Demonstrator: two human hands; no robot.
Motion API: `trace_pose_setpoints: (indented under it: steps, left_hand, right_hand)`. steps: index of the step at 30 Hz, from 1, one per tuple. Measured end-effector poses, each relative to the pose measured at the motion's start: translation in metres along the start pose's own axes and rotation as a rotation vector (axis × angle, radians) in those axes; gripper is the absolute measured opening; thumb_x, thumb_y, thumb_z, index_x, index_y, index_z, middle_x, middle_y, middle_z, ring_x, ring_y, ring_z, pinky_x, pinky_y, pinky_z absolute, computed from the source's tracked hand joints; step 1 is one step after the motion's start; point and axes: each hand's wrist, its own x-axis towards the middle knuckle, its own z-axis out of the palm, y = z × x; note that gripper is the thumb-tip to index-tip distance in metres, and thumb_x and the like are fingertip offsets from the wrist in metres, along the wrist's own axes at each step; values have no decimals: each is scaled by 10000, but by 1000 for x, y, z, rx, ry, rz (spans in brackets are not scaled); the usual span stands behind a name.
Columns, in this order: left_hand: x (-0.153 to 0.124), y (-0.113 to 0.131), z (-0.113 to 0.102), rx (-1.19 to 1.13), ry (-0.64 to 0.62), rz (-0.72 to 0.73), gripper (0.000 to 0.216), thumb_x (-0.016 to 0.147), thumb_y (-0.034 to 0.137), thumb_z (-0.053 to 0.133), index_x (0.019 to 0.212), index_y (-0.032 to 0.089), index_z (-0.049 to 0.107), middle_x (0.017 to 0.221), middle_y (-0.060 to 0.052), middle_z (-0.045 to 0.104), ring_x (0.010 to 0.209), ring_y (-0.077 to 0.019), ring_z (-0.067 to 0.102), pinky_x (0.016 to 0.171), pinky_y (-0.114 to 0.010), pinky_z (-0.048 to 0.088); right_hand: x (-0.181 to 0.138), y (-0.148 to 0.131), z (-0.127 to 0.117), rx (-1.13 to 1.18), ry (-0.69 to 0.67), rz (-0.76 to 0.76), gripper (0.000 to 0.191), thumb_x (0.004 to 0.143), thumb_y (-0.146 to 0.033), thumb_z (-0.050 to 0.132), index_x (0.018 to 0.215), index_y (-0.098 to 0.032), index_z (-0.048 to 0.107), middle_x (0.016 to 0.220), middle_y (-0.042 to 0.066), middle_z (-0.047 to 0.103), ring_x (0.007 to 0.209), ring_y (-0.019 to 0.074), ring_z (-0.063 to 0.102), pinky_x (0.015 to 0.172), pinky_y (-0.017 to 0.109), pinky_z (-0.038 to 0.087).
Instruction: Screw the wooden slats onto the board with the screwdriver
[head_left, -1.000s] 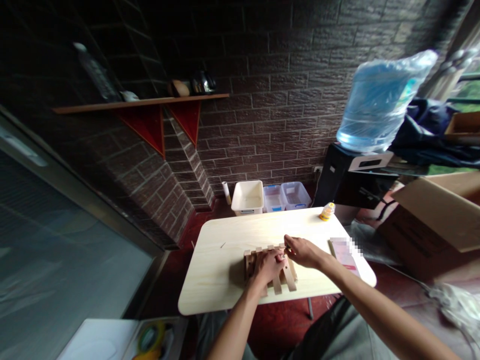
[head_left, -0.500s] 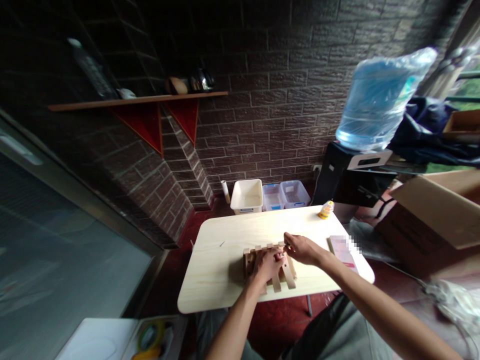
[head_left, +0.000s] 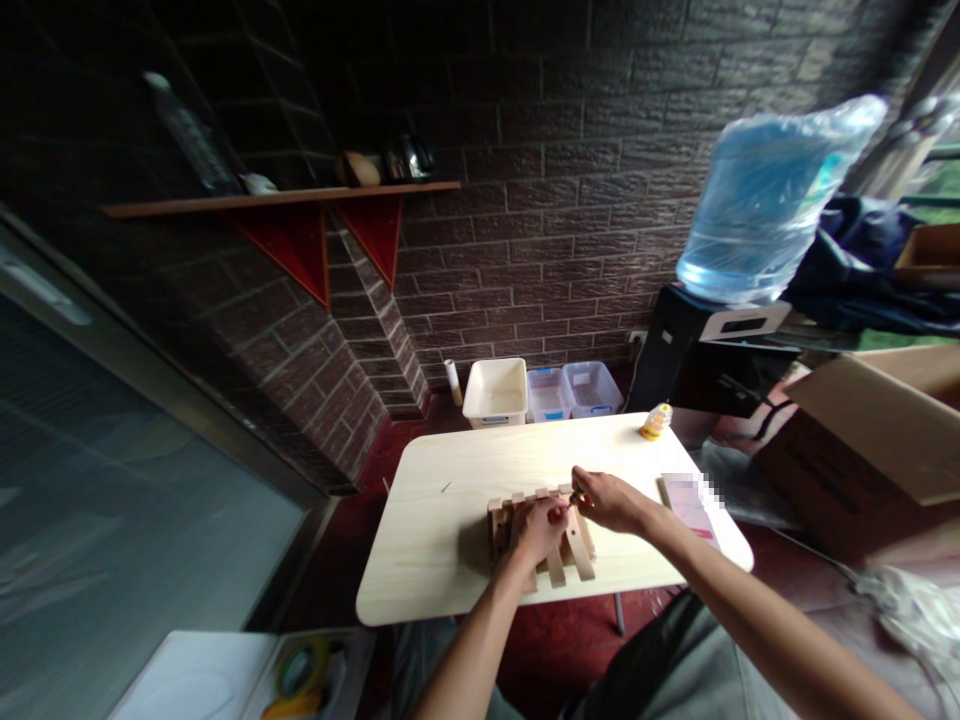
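On the table (head_left: 427,540) lies a small wooden slatted rack (head_left: 579,552), its pale slats side by side with dark holes in some. My left hand (head_left: 536,530) rests across the slats, thumb and fingertips pinched together at the upper right; whatever is between them is too small to make out. Close against those fingertips, my right hand (head_left: 604,497) is closed around a small screwdriver (head_left: 577,497). Only a bit of its dark and yellowish handle shows; the tip is hidden.
A thin dark piece like a screw (head_left: 445,487) lies to the left. A yellow-based bottle (head_left: 656,421) and a pinkish sheet or booklet (head_left: 686,505) are at the right. Behind the table stand a cream bin (head_left: 495,390) and clear bins (head_left: 592,388). A cardboard box (head_left: 862,450) sits beyond the right edge.
Both hands stay at the same part of the slatted rack. The left fingertips have shifted slightly and the right hand has turned a little; the view has moved slightly.
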Motion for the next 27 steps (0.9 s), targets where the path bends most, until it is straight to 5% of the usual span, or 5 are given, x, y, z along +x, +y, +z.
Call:
trace_pose_setpoints:
  steps: [11, 22, 27]
  left_hand:
    - [5, -15, 7, 26, -22, 8, 192, 835, 258, 577, 939, 187, 722, 890, -58, 722, 855, -201, 633, 778, -294, 455]
    - [5, -4, 6, -21, -39, -54, 167, 830, 189, 517, 721, 166, 642, 716, -23, 646, 701, -154, 564, 669, -249, 412]
    - [7, -7, 12, -59, -33, -60, 178, 837, 169, 504, 694, 160, 610, 665, 0, 599, 638, -128, 518, 628, -232, 387]
  right_hand:
    - [7, -3, -1, -92, -48, 60, 158, 892, -211, 509, 1043, -164, 493, 832, 93, 691, 718, 192, 641, 563, 265, 295]
    - [13, -8, 5, -169, -23, 57, 180, 941, -268, 472, 1077, -149, 476, 811, 100, 679, 695, 207, 626, 559, 277, 305]
    - [8, -12, -2, -104, 60, -64, 175, 987, -282, 371, 1065, -170, 480, 898, 82, 640, 765, 193, 592, 665, 287, 396]
